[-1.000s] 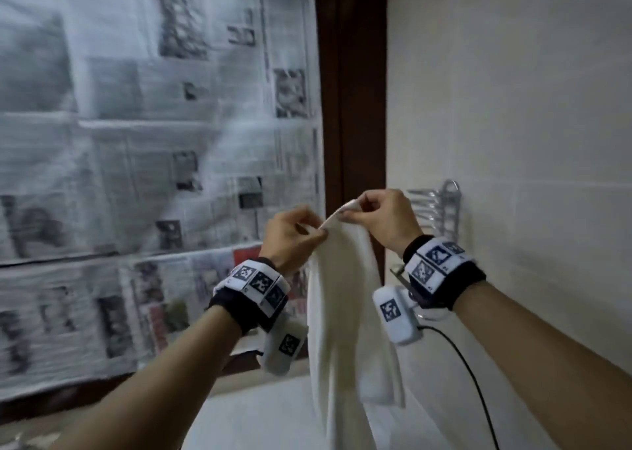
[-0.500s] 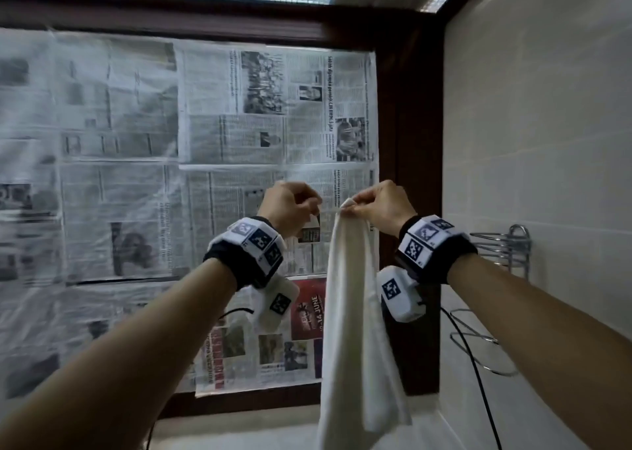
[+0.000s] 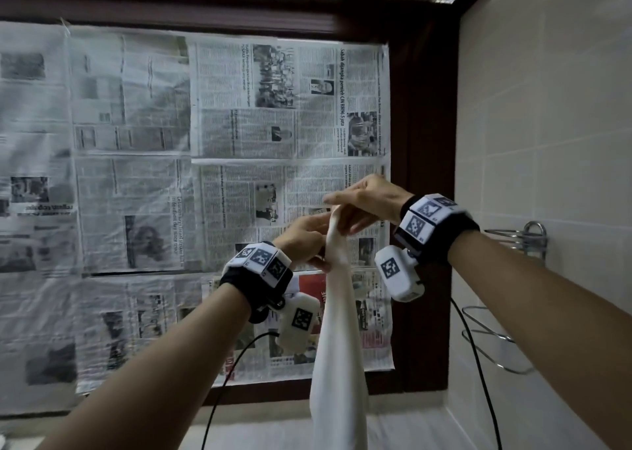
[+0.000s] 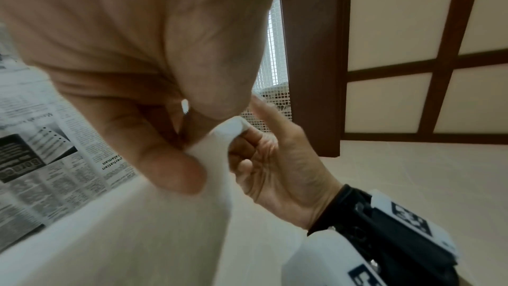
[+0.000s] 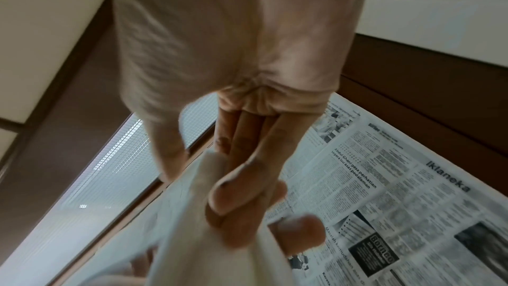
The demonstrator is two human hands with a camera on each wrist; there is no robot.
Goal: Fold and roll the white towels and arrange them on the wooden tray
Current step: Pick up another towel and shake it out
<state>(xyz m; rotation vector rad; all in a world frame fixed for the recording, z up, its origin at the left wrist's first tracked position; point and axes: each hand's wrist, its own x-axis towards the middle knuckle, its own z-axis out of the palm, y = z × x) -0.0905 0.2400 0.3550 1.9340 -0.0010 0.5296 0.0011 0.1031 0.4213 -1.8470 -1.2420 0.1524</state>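
Observation:
One white towel (image 3: 337,330) hangs straight down in a narrow bunch in front of the window. My right hand (image 3: 342,207) pinches its top end from above, fingers curled over the cloth (image 5: 219,247). Just below and to the left, my left hand (image 3: 318,241) grips the same towel, and its thumb (image 4: 176,171) presses on the fabric (image 4: 137,236). The left wrist view also shows the right hand (image 4: 274,160) holding the towel's tip. The wooden tray is not in any view.
Newspaper sheets (image 3: 205,176) cover the window, framed in dark wood (image 3: 420,210). A tiled wall (image 3: 547,125) stands at the right with a chrome wire rack (image 3: 506,347) fixed to it. Black cables (image 3: 222,381) hang from my wrists. A pale ledge (image 3: 256,432) runs along the bottom.
My right hand has risen above the left with the towel's top end. My left hand has dropped and moved right onto the towel below it. The view has tilted upward.

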